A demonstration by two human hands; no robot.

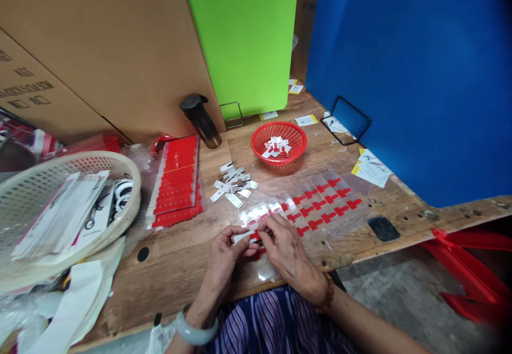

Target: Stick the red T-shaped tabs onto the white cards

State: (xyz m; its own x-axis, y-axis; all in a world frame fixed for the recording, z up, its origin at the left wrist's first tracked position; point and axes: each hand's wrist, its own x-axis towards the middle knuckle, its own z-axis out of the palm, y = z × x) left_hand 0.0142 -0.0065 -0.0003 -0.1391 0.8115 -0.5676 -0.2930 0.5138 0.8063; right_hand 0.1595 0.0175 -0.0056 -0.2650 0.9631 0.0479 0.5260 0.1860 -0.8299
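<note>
My left hand [229, 252] is closed on a small white-grey metal piece [242, 238] near the table's front edge. Close against it on the right, my right hand [286, 247] has its thumb and fingers pinched together at the end of that piece; what they hold is too small to make out. Under and beyond my hands lies a clear plastic sheet with rows of red stickers [319, 203]. Several loose metal pieces [233, 183] lie in a pile behind my left hand. A red basket [298, 154] farther back holds several white pieces with red parts.
A white basket [134, 204] with printed cards stands at the left, beside stacked red sticker sheets [176, 183]. A dark tumbler [202, 122] leans by the cardboard. Green [252, 39] and blue [408, 77] boards stand behind. A black pad [384, 228] lies at the right edge.
</note>
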